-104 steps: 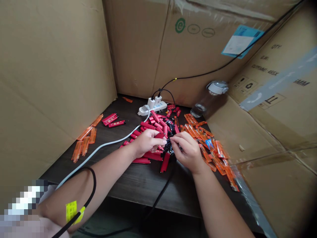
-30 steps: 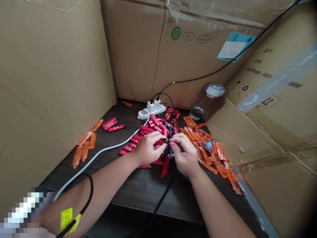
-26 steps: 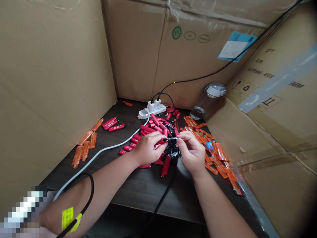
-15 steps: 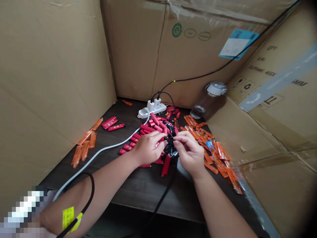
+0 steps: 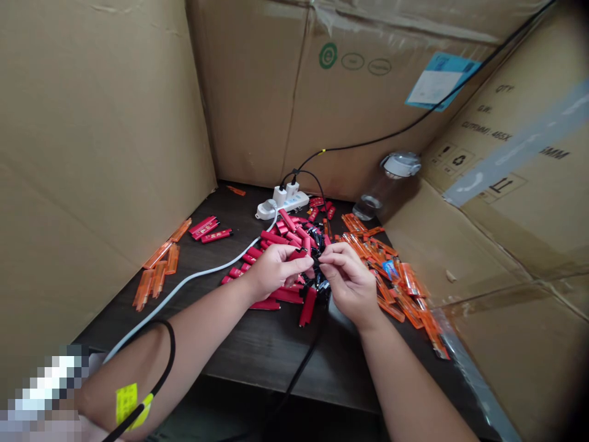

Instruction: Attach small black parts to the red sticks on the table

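My left hand [image 5: 275,270] is closed round a red lighter [image 5: 299,253], its dark end pointing toward my other hand. Close beside it, my right hand [image 5: 352,282] pinches thumb and fingers together; a small dark piece seems to be at the tips, too small to name. Under and behind both hands lies a heap of red lighters [image 5: 280,239], mixed with small black parts [image 5: 317,236]. One red lighter [image 5: 308,307] rests at the near side of the heap. Part of the heap is hidden by my hands.
Translucent orange lighter pieces [image 5: 407,301] spread along the right; more orange pieces [image 5: 157,279] and a few red lighters [image 5: 205,228] lie left. A white power strip [image 5: 283,205], a white cable [image 5: 184,281] and a clear bottle [image 5: 375,196] stand behind. Cardboard walls [image 5: 257,92] enclose the dark table [image 5: 257,350].
My left hand has turned, and the red lighter in it now shows more between thumb and fingers. The right hand has shifted slightly left, still pinching. The surrounding piles look the same.
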`<move>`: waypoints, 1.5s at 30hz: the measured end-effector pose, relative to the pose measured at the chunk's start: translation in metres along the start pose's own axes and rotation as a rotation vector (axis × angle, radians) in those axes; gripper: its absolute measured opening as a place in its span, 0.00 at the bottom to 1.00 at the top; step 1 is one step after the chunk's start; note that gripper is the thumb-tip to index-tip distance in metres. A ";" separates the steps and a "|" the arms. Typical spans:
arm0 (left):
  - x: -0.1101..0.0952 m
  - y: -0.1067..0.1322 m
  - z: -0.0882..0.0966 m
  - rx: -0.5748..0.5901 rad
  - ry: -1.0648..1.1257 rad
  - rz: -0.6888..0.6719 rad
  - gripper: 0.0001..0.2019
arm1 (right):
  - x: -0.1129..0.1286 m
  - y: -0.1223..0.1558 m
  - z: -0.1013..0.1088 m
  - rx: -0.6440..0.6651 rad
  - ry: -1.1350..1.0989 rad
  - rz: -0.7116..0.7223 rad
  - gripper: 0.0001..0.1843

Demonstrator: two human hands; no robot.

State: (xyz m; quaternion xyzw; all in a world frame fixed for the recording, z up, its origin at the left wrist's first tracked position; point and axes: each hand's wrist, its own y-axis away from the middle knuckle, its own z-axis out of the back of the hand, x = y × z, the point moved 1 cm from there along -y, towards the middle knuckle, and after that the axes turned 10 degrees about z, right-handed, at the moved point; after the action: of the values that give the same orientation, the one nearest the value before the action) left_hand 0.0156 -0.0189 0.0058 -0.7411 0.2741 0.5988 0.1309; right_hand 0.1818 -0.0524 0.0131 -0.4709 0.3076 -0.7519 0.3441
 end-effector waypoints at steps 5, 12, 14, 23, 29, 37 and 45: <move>-0.002 0.002 -0.002 -0.115 -0.075 -0.034 0.12 | -0.002 0.002 -0.006 -0.122 0.009 -0.122 0.07; 0.000 0.001 -0.005 -0.288 -0.367 -0.168 0.11 | -0.006 0.004 -0.013 -0.180 -0.241 -0.476 0.07; 0.002 0.000 -0.004 -0.302 -0.441 -0.182 0.12 | -0.005 0.004 -0.014 -0.164 -0.289 -0.521 0.07; 0.009 -0.003 -0.006 -0.274 -0.564 -0.140 0.19 | -0.005 0.002 -0.009 -0.319 -0.211 -0.535 0.10; 0.014 -0.005 -0.008 -0.249 -0.550 -0.205 0.15 | 0.000 0.003 -0.013 -0.222 -0.037 -0.417 0.08; 0.015 -0.003 -0.006 -0.356 -0.622 -0.372 0.12 | 0.001 0.006 -0.016 -0.160 0.104 -0.314 0.05; 0.016 -0.003 -0.005 -0.328 -0.564 -0.362 0.13 | 0.001 0.004 -0.014 -0.164 0.011 -0.351 0.07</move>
State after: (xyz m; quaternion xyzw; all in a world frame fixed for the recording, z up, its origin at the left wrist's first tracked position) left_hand 0.0233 -0.0234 -0.0083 -0.5945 -0.0078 0.7826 0.1845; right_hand 0.1694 -0.0535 0.0056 -0.5395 0.2828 -0.7754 0.1664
